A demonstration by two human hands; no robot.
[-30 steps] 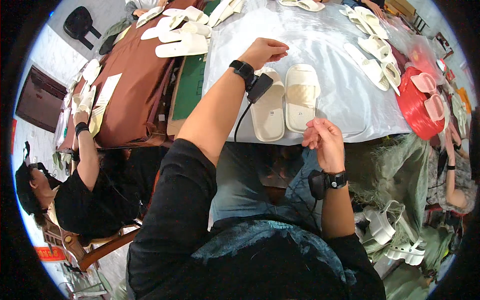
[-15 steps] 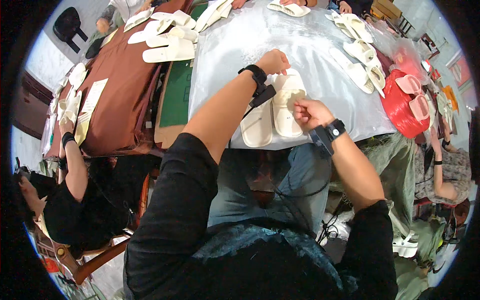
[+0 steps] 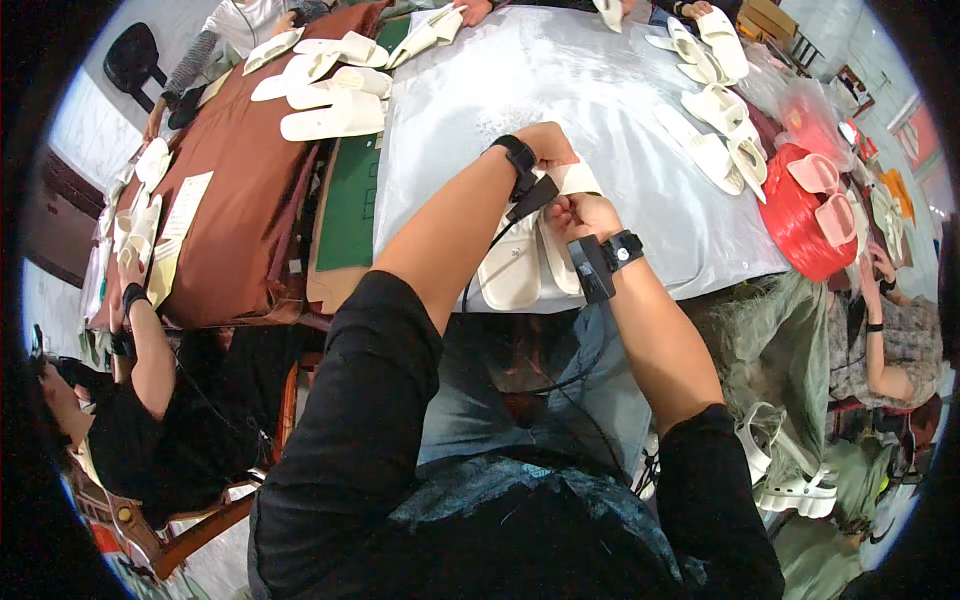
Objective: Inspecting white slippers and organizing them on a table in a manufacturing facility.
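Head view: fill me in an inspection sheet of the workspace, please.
Surface: table under shiny, wrinkled plastic sheeting.
Job's things: two cream slippers side by side, partly hidden.
Clutter: other cream slippers at right; pink slippers by a red bundle.
Hands: left hand and right hand at the right-hand slipper; exact grip hidden.
Cables: black cable from the left wrist device.
Surroundings: co-workers both sides; brown-covered table at left.

The slippers point(image 3: 512, 278) looked like smooth, matt foam or rubber; the sheet point(image 3: 675, 235) beneath was glossy, creased plastic. At left, the brown cover point(image 3: 235, 215) looked like matt cloth, the note point(image 3: 188, 203) paper. At right, the red roll point(image 3: 793, 228) was shiny plastic, the sacking point(image 3: 780, 325) rough and frayed. The near-left chair point(image 3: 205, 525) was smooth wood.
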